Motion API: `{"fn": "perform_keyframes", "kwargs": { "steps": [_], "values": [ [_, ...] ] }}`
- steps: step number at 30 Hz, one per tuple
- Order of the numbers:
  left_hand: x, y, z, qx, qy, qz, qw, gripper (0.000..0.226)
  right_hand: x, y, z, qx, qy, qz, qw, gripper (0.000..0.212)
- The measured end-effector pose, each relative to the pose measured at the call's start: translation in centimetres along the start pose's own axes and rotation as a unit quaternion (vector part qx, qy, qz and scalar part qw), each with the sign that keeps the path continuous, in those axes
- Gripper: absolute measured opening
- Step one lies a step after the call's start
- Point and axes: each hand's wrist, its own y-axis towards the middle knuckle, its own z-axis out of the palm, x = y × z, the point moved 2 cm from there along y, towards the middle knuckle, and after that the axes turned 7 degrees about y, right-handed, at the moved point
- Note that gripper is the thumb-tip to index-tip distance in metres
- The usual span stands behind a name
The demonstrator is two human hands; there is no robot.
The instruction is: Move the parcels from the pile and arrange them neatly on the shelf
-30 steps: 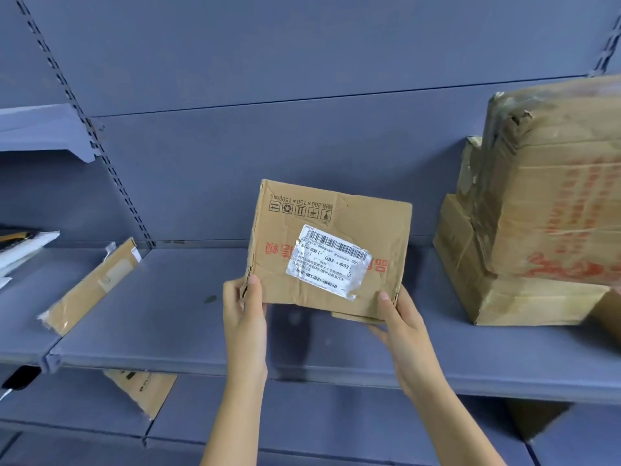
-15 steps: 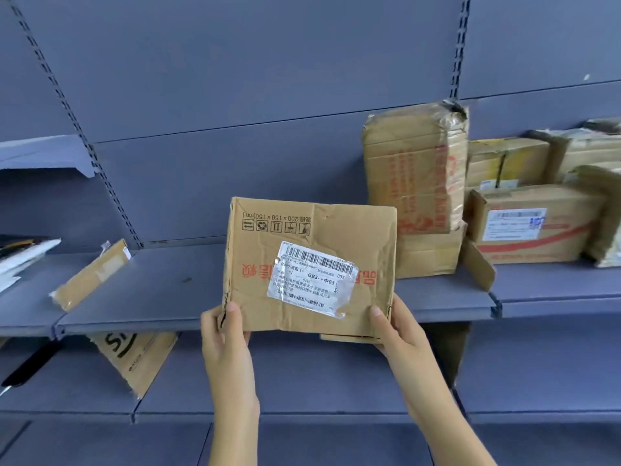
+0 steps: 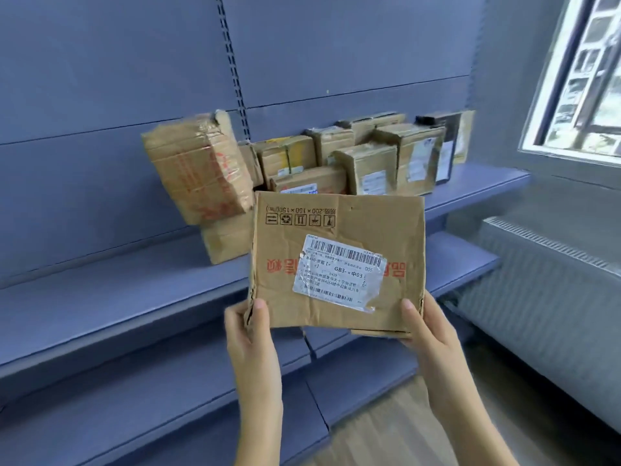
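Note:
A worn cardboard parcel [image 3: 339,227] with a torn white barcode label and upside-down red print is held up in front of the blue shelf [image 3: 117,297]. My left hand [image 3: 252,338] grips its lower left corner, thumb on the front face. My right hand [image 3: 428,334] grips its lower right corner the same way. Behind it, a row of several brown parcels [image 3: 376,156] stands on the shelf board, starting with a large taped box [image 3: 198,166] leaning on a lower box [image 3: 226,242].
The shelf board left of the large taped box is bare blue metal. Lower shelf boards [image 3: 168,398] run beneath my hands. A grey radiator [image 3: 544,297] and a window [image 3: 584,79] stand at the right. Wooden floor [image 3: 386,435] shows below.
The view has swung right: the parcel row now sits behind the held parcel, and the window and radiator have come into view. Both hands keep the same hold on the parcel.

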Motion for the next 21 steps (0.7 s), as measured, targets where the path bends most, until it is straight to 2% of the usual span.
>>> {"fn": "perform_keyframes", "kwargs": {
  "steps": [7, 13, 21],
  "values": [
    [-0.4, -4.3, 10.0, 0.145, -0.018, -0.017, 0.989, 0.014, 2.8, -0.7, -9.5, -0.157, -0.014, -0.023, 0.987, 0.028],
    [-0.3, -5.7, 16.7, 0.278, -0.023, -0.012, 0.960, 0.009, 3.6, -0.3, -14.6, -0.273, -0.028, -0.042, 0.961, 0.025],
    [0.5, -3.5, 23.5, 0.368, -0.030, -0.012, 0.929, 0.010, 2.9, 3.8, -17.3, -0.352, -0.032, -0.057, 0.934, 0.024]
  ]
}}
